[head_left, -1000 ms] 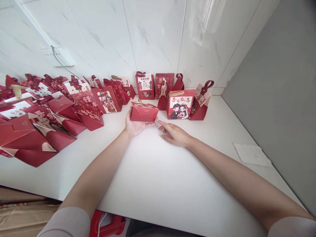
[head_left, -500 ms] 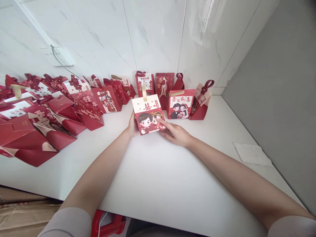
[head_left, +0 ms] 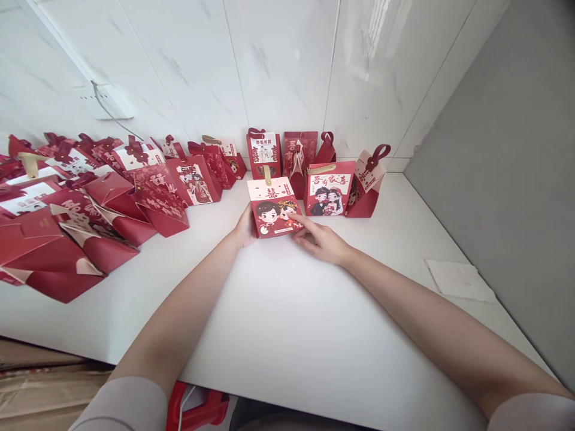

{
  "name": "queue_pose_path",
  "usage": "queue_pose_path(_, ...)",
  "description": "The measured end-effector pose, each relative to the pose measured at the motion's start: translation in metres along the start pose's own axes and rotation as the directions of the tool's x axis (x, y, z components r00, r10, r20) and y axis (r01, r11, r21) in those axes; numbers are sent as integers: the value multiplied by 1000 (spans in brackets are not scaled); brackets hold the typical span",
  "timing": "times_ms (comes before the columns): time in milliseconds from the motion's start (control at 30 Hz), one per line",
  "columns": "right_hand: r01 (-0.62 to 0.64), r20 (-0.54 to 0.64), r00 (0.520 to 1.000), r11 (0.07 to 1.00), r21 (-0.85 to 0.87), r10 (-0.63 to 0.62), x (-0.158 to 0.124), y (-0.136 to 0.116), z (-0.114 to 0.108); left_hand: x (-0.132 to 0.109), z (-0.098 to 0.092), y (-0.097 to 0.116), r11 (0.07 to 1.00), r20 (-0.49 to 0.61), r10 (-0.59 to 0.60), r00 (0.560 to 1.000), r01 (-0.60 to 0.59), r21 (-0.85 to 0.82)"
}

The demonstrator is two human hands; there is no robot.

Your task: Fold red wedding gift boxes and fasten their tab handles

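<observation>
The white table (head_left: 278, 335) carries red boxes (head_left: 159, 200) and a white sheet (head_left: 460, 280)

the left hand (head_left: 245, 227) has most of its fingers hidden behind the red box (head_left: 275, 209).

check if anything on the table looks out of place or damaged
A flat white sheet lies alone at the right edge of the table, by the grey panel; it looks stray away from the red boxes, though it may belong there. No spill or clear damage shows.

far: glossy white veined tile wall (head_left: 287, 66), bright reflection (head_left: 377, 30) | right: flat grey panel (head_left: 503, 149) | near: smooth white tabletop (head_left: 287, 335)
</observation>
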State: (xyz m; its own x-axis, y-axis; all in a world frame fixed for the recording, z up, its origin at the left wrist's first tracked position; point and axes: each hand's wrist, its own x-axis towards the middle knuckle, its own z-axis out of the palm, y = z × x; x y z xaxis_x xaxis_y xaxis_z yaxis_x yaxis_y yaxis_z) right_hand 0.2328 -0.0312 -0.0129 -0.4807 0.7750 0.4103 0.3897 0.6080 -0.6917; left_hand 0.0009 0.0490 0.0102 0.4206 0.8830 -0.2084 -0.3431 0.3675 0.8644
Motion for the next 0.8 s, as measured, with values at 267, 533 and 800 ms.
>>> queue_pose_path(267,-6,4,1000,1000,20,6,0,1,1,4,-5,-2,1000,27,-11,1000,12,-28)
queue_pose_path(533,-3,2,1000,1000,15,3,0,3,1,2,0,0,1000,-7,-16,1000,16,-4)
queue_pose_path(800,-7,6,1000,1000,25,7,1,1,1,0,4,2,999,9,-22,1000,23,-36)
